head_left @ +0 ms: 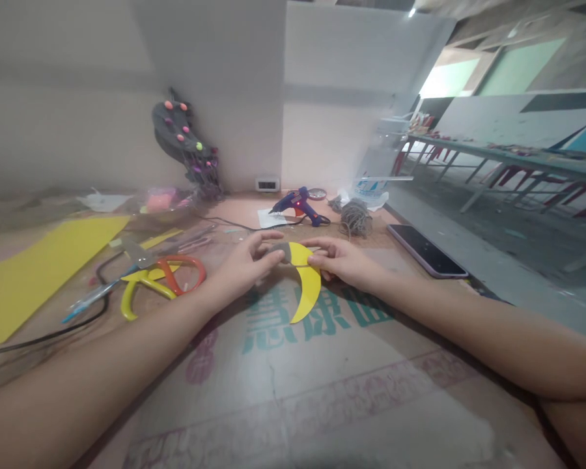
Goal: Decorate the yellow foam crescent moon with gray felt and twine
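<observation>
A yellow crescent-shaped foam cutout (pixel 306 284) lies on the cardboard-covered tabletop (pixel 322 378), its upper end lifted between both hands. My left hand (pixel 247 264) pinches a small grey piece (pixel 279 250) against the top of the crescent. My right hand (pixel 342 260) holds the crescent's upper edge from the other side, thumb and fingers pressed on it. Both forearms reach in from the near corners.
Orange and yellow scissors (pixel 162 281) and a yellow foam sheet (pixel 34 267) lie at left, with a black cable. A blue glue gun (pixel 299 206), a ball of twine (pixel 355 217) and a phone (pixel 426 250) sit behind the hands. A black decorated shape (pixel 185 144) leans on the wall.
</observation>
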Demonstrator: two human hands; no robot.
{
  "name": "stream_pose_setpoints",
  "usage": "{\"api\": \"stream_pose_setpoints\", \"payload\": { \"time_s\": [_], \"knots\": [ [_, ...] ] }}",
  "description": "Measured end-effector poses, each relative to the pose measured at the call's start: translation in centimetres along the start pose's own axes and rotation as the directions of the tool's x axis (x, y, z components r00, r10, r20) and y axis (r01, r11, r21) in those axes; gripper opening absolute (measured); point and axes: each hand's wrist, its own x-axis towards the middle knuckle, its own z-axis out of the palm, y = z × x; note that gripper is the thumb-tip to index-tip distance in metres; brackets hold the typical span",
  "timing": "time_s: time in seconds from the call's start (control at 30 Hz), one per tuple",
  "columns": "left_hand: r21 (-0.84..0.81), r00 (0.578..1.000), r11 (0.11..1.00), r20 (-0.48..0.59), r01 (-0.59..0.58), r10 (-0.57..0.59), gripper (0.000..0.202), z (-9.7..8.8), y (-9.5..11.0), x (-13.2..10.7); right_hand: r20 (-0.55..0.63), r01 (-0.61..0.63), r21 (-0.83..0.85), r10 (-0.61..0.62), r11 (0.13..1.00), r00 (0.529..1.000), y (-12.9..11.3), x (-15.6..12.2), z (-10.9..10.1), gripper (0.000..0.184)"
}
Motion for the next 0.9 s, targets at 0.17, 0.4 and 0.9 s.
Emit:
{"api": "stream_pose_setpoints", "payload": {
  "time_s": [0.17, 0.4, 0.9],
  "knots": [
    [-0.036, 0.991, 0.994, -0.088, 0.099, -0.102, 0.033, -0.32, 0.25, 0.22, 0.009, 0.004, -0.002, -0.004, 1.000, 1.000, 0.11, 0.04, 0.15, 0.037],
    [-0.125, 0.995, 0.988, -0.041, 0.088, -0.094, 0.033, -0.46, 0.12, 0.05, 0.002, -0.043, -0.103, 0.043, 0.994, 0.999, -0.14, 0.02, 0.53, 0.015],
    [0.024, 0.996, 0.997, -0.050, 0.077, -0.076, 0.036, -0.34, -0.50, 0.38, 0.073, 0.106, -0.224, -0.092, 0.969, 0.993, -0.32, -0.17, 0.77, 0.029]
  ]
}}
